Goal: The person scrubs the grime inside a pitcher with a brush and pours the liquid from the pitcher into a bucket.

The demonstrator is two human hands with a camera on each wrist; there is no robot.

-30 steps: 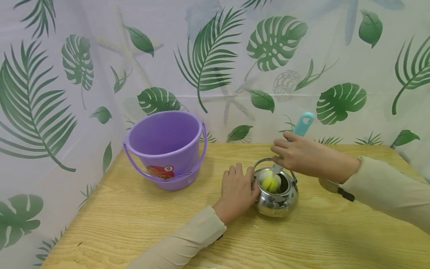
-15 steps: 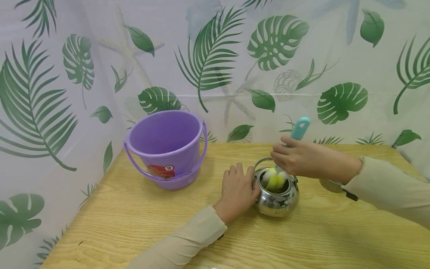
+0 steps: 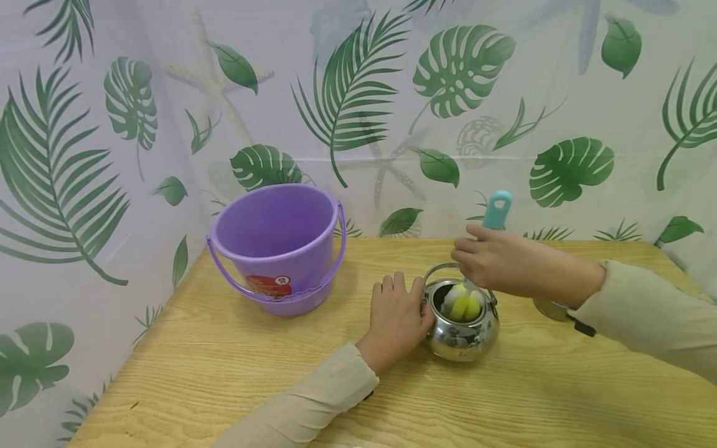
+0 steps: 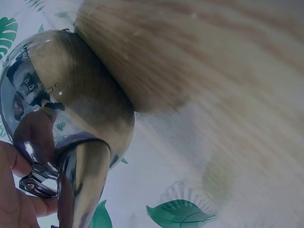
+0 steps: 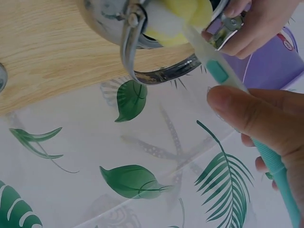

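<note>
A small shiny metal kettle (image 3: pixel 462 345) stands lidless on the wooden table, its hoop handle (image 5: pixel 130 47) raised. My left hand (image 3: pixel 394 317) grips its left side by the spout (image 4: pixel 85 175), with fingers around the handle bracket (image 4: pixel 38 183) in the left wrist view. In my right hand (image 3: pixel 504 261) is a bottle brush (image 3: pixel 496 211) with a teal handle, held between thumb and curled fingers. Its yellow and white sponge head (image 3: pixel 466 305) sits inside the kettle's mouth, tilted; the lower part of the sponge is hidden by the rim.
A purple bucket (image 3: pixel 280 274) with its handle down stands at the back left of the table (image 3: pixel 252 373). Behind the right forearm lies a round metal piece (image 3: pixel 551 309), partly covered by the sleeve. A leaf-printed curtain (image 3: pixel 358 124) hangs behind the table.
The right hand has worked the brush about in the kettle; the sponge has shifted right and the handle is more upright. The left hand and kettle have stayed put.
</note>
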